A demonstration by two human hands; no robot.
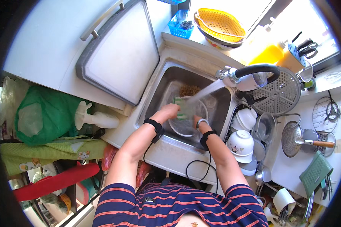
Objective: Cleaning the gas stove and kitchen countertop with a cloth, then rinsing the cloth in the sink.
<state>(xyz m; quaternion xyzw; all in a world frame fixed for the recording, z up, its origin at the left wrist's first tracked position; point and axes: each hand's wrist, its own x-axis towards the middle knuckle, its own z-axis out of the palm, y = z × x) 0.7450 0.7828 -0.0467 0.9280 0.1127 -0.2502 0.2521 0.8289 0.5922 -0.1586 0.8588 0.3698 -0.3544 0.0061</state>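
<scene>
A stream of water runs from the faucet (230,78) into the stainless steel sink (156,88). Under it, my left hand (171,110) grips a green and white striped cloth (182,112), blurred by the spray. My right hand (197,121), with a bracelet at the wrist, is bent down by the cloth's other side; its fingers are mostly hidden, so I cannot tell whether they hold anything. Both hands are over a round basin with a pale rim (184,135) on the sink floor. Behind the basin lies a brown bristly scrubber (189,90).
Right of the sink, a dish rack holds white bowls (240,142). A perforated steamer plate (275,93) leans behind the faucet. A cutting board (122,56) stands at the left. Yellow colander (220,24) and knife block (294,58) sit on the sill. A black cable (187,170) hangs from my wrists.
</scene>
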